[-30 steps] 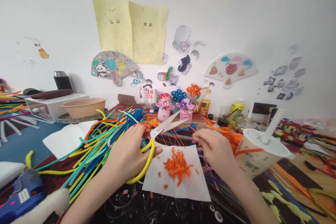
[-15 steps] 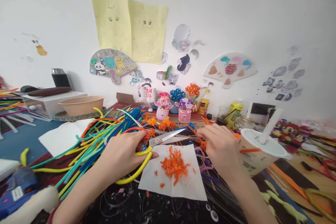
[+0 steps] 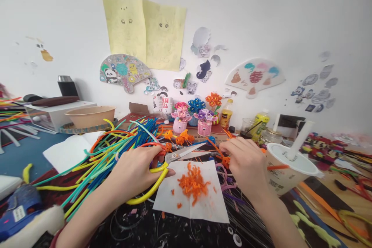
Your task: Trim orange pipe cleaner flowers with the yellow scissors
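Observation:
My left hand (image 3: 139, 168) is closed round the yellow handle of a pair of scissors (image 3: 186, 152), its blades parted and pointing right. Across from the tips, my right hand (image 3: 245, 162) is pinched on an orange pipe cleaner (image 3: 214, 146); an orange end also shows past the hand's right side. The fingertips of that hand are partly hidden. Below the blades lies a white paper sheet (image 3: 162, 201) bearing a pile of orange fuzz clippings (image 3: 193, 182). Several orange pipe-cleaner flowers (image 3: 183, 137) rest behind the scissors.
Pipe cleaners (image 3: 116, 155) in many colours spread at the left. A lidded cup with a straw (image 3: 290, 162) stands close to my right forearm. Small flower pots (image 3: 204, 128) and bottles (image 3: 226, 114) line the wall. A blue glue gun (image 3: 23, 213) lies at lower left.
Hardly anything differs. My right hand has shifted very slightly to the right with the orange pipe cleaner; the scissors stay parted in my left hand.

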`<state>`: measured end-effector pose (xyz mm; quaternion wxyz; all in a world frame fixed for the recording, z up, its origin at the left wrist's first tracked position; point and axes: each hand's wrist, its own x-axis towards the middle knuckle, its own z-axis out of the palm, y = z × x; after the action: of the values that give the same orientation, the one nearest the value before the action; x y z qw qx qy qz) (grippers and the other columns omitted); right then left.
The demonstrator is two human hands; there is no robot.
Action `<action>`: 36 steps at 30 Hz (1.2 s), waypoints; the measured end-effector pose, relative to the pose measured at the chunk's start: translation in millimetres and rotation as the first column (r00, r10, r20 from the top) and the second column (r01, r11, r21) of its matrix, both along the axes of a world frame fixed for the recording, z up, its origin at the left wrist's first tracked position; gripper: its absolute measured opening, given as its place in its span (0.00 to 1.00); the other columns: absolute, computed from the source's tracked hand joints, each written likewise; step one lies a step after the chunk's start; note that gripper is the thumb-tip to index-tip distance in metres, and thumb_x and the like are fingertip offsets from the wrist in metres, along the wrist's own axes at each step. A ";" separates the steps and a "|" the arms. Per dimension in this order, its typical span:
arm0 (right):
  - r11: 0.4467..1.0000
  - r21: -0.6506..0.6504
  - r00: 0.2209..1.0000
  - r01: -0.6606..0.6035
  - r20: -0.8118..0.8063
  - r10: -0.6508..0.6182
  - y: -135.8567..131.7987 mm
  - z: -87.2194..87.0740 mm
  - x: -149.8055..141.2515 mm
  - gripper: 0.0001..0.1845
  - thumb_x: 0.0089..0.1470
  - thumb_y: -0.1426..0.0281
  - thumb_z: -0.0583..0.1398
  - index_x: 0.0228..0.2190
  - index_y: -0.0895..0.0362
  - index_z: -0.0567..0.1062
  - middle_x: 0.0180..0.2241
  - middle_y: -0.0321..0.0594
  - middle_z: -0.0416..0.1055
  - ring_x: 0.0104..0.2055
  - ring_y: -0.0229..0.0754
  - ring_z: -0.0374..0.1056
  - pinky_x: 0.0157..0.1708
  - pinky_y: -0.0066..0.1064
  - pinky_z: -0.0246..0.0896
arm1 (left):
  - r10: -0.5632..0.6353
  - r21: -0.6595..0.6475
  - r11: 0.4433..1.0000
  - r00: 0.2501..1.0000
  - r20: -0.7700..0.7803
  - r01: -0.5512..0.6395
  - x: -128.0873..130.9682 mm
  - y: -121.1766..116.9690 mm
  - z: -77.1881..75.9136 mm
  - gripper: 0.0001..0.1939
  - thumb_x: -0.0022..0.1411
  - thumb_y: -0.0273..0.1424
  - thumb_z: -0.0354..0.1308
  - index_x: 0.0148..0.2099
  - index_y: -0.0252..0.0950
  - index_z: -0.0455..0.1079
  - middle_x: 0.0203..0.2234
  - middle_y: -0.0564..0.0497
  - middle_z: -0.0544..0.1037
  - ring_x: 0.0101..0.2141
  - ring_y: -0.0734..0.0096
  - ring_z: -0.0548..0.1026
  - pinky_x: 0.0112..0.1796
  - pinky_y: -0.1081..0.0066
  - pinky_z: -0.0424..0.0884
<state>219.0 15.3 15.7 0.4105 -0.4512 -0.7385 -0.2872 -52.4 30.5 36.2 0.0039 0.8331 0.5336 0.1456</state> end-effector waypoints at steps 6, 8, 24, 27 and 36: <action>1.000 -0.007 1.000 0.002 0.012 -0.002 -1.0 0.3 0.0 0.19 0.46 0.89 0.49 0.24 0.57 0.72 0.23 0.38 0.70 0.27 0.41 0.60 0.30 0.32 0.50 | -0.012 0.003 1.000 1.000 -0.015 0.012 1.0 -0.4 1.1 0.23 0.56 0.55 0.52 0.30 0.39 0.64 0.25 0.54 0.74 0.24 0.67 0.69 0.24 0.72 0.48; 1.000 -0.006 1.000 0.002 0.010 -0.002 -1.2 0.5 0.3 0.19 0.46 0.89 0.49 0.24 0.57 0.72 0.23 0.38 0.70 0.27 0.42 0.60 0.30 0.32 0.50 | -0.006 0.009 1.000 0.999 -0.039 0.006 1.0 -0.4 1.2 0.23 0.56 0.56 0.52 0.30 0.39 0.64 0.25 0.53 0.74 0.25 0.67 0.69 0.24 0.72 0.48; 0.999 -0.044 1.000 -0.013 -0.012 0.013 -3.5 3.0 -1.3 0.19 0.38 0.88 0.49 0.24 0.56 0.69 0.23 0.37 0.70 0.28 0.41 0.61 0.30 0.32 0.50 | 0.022 -0.002 1.000 0.995 -0.099 -0.023 -0.1 0.7 0.6 0.24 0.57 0.56 0.50 0.33 0.40 0.69 0.28 0.50 0.77 0.28 0.61 0.73 0.25 0.72 0.51; 0.998 -0.053 1.000 -0.016 -0.012 0.015 -3.9 3.1 -0.7 0.19 0.37 0.88 0.49 0.24 0.56 0.69 0.23 0.37 0.70 0.28 0.42 0.61 0.31 0.32 0.50 | 0.011 -0.012 1.000 0.997 -0.083 -0.012 -0.9 0.4 0.9 0.22 0.58 0.54 0.49 0.30 0.40 0.68 0.27 0.51 0.77 0.26 0.63 0.72 0.24 0.72 0.51; 0.999 -0.041 0.999 -0.032 -0.024 0.031 -3.0 1.8 1.3 0.20 0.40 0.89 0.48 0.25 0.55 0.70 0.24 0.37 0.71 0.28 0.41 0.62 0.31 0.33 0.51 | -0.035 -0.027 0.999 0.999 0.004 0.035 -6.7 6.2 -2.9 0.22 0.55 0.55 0.53 0.29 0.40 0.68 0.21 0.54 0.73 0.21 0.71 0.66 0.23 0.73 0.49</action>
<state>220.3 12.3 17.6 0.4143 -0.4512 -0.7465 -0.2598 -59.1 36.6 33.3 0.0187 0.8419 0.5209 0.1397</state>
